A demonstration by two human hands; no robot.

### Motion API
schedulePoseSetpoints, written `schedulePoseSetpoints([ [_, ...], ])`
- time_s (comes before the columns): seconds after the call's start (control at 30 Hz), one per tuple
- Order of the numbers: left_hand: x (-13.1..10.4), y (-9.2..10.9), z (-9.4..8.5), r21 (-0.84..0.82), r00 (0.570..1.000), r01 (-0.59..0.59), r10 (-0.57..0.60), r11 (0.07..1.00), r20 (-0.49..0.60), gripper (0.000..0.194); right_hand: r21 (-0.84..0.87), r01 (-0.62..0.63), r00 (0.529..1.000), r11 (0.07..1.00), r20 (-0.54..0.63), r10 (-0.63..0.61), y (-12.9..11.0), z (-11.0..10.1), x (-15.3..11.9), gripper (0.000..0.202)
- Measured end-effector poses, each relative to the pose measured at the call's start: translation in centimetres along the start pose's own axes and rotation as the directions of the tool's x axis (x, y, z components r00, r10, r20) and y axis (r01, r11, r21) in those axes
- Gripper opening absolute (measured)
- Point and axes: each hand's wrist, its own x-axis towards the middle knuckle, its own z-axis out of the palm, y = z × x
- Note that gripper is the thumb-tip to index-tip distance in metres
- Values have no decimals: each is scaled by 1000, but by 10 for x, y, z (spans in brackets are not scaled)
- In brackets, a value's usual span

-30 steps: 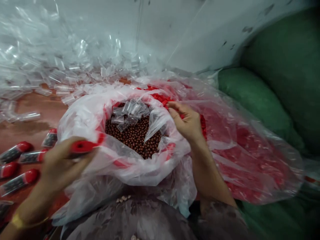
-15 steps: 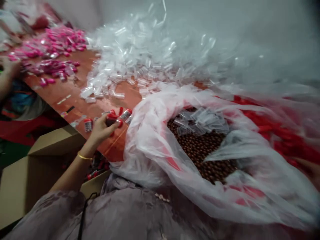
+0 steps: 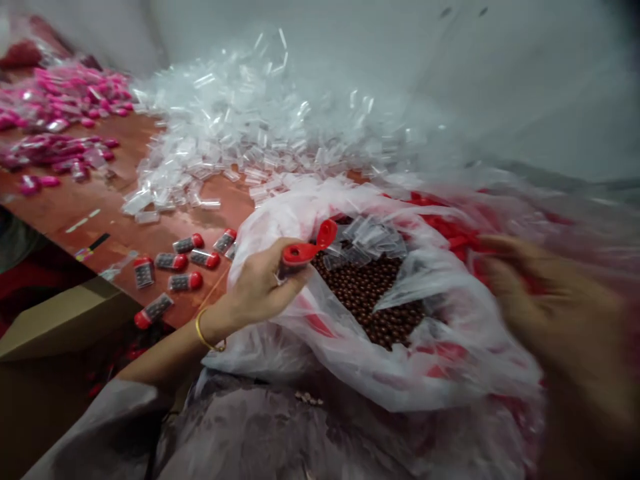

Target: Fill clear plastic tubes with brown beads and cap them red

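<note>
My left hand (image 3: pixel 260 283) grips a small tube with a red flip cap (image 3: pixel 300 252), its lid open, at the left rim of a white plastic bag (image 3: pixel 280 220). Inside the bag lie brown beads (image 3: pixel 370 293) with several clear tubes (image 3: pixel 373 237) on them. On the right, my right hand (image 3: pixel 530 293) is blurred, its fingertips at a pile of red caps (image 3: pixel 450 230); whether it holds one is hidden. Several filled tubes with red caps (image 3: pixel 173 261) lie on the orange table left of my left hand.
A big heap of clear tubes (image 3: pixel 260 113) covers the back of the table (image 3: pixel 185 217). Pink-capped pieces (image 3: pixel 75 93) are piled at the far left. Below the table's left edge stands an open cardboard box (image 3: pixel 65 317).
My left hand has moved right to the bag, now with one open-capped tube; the red-capped tubes it was at lie on the table. My right hand has come further into view.
</note>
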Motion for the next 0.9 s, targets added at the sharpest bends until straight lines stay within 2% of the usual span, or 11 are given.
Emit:
schedulePoseSetpoints([
  [0.03, 5, 5, 13, -26, 999, 5, -4, 1000, 40, 12, -50, -8, 1000, 999, 17, 9, -18, 0, 10, 46],
  [0.13, 14, 13, 43, -140, 982, 110, -85, 984, 171, 12, -24, 161, 980, 987, 119, -157, -63, 29, 27, 74],
  [0.23, 19, 11, 59, -151, 950, 204, -158, 967, 269, 14, -26, 232, 960, 972, 165, -224, -80, 60, 27, 84],
  [0.37, 22, 8, 66, -150, 933, 235, -179, 960, 312, 11, -110, 229, 971, 967, 98, -218, -76, 76, 15, 72],
  [0.57, 27, 5, 75, -115, 922, 261, -212, 959, 325, 9, -213, 177, 984, 961, 3, -180, -72, 82, 14, 60],
  [0.77, 29, -5, 84, -219, 911, 254, -157, 942, 381, 6, -314, 319, 947, 894, 69, -314, -60, 81, 21, 44],
  [0.9, 26, -5, 86, -135, 893, 314, -244, 940, 379, 10, -324, 326, 944, 888, 53, -326, -53, 86, 18, 34],
])
